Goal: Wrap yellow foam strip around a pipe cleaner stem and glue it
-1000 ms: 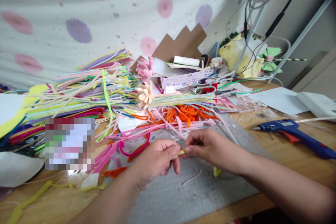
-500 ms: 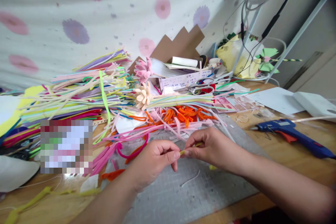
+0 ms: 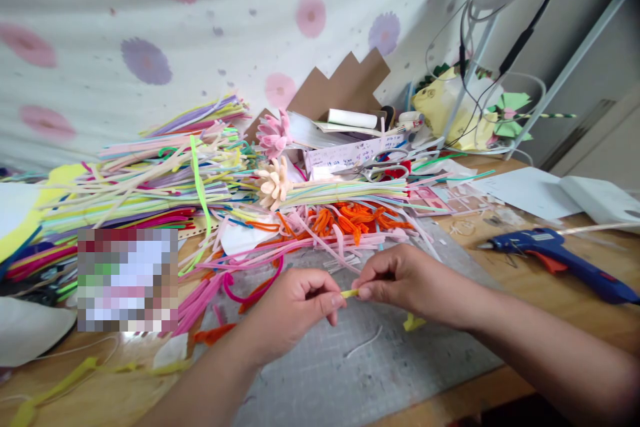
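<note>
Over the grey cutting mat [image 3: 340, 373], my left hand [image 3: 300, 303] and my right hand [image 3: 400, 280] are close together, each with thumb and fingers pinched. A short stretch of yellow pipe cleaner [image 3: 349, 293] runs between the two pinches. More yellow material [image 3: 413, 323] shows below my right hand; whether it joins the held piece is hidden. A thin white strand [image 3: 364, 341] lies on the mat below the hands. Just behind them are pink pipe cleaners [image 3: 200, 300] and a tangle of orange pipe cleaners [image 3: 350, 220].
Bundles of coloured pipe cleaners [image 3: 150, 180] fill the left and back. A pink flower [image 3: 274, 133] and a cream flower [image 3: 273, 185] stand among them, near scissors [image 3: 383, 170]. A blue glue gun [image 3: 565, 257] lies at right. Yellow strips [image 3: 65, 380] lie front left.
My hands have drawn slightly apart, so more of the yellow pipe cleaner shows between them. The yellow material under my right hand is more visible.
</note>
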`<state>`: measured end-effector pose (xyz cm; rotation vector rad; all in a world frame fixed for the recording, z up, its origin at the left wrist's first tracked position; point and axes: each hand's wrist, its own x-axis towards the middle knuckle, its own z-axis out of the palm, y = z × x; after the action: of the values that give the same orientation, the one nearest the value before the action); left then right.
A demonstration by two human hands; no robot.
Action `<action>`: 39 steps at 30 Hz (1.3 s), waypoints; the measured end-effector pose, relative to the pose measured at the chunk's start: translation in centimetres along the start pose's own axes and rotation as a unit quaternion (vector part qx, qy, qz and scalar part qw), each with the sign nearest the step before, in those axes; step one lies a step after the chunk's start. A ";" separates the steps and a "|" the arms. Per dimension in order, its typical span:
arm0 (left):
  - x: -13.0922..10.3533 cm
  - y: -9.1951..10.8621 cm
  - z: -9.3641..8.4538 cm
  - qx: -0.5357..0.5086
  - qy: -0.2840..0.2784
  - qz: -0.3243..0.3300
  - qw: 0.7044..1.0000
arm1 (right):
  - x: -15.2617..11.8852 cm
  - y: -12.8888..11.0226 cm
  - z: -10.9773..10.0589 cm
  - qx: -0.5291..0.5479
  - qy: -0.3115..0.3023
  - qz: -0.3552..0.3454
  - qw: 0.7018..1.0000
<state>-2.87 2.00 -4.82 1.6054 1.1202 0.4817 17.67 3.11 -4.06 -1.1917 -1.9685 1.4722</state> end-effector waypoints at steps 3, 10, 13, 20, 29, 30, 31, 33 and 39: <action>0.1 -0.1 -0.2 0.003 0.003 0.000 1.000 | -0.3 -0.3 -0.7 0.014 0.006 0.005 1.000; 0.2 0.0 -0.1 0.011 0.003 0.001 1.000 | -0.6 -0.2 -1.8 0.040 -0.036 0.026 0.998; 0.0 0.0 0.2 0.015 0.005 0.000 1.000 | -0.5 -0.2 -1.4 0.005 -0.060 0.002 0.998; 0.0 0.0 0.4 0.017 -0.007 0.005 1.000 | -0.1 -0.7 0.8 -0.088 -0.055 -0.010 0.995; 0.0 0.0 -0.3 -0.026 -0.015 -0.001 1.000 | -0.8 -0.6 -1.6 -0.011 -0.046 0.027 0.999; 0.0 0.0 -0.3 -0.031 -0.016 -0.003 0.999 | -1.0 -0.6 -2.0 -0.007 -0.043 0.028 0.999; 0.0 0.1 -0.3 -0.034 -0.017 -0.005 0.999 | -1.1 -0.5 -2.5 -0.004 -0.041 0.026 0.999; 0.0 0.1 -0.4 -0.039 -0.019 -0.009 0.999 | -1.4 -0.2 -3.3 0.003 -0.037 0.025 0.999; 0.0 -0.1 -0.4 -0.036 -0.038 -0.018 0.998 | -1.5 0.0 -3.9 -0.065 -0.067 0.027 0.995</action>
<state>-3.24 2.17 -4.81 1.5264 1.0614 0.4281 21.39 4.08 -2.38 -1.2369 -2.1668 1.5067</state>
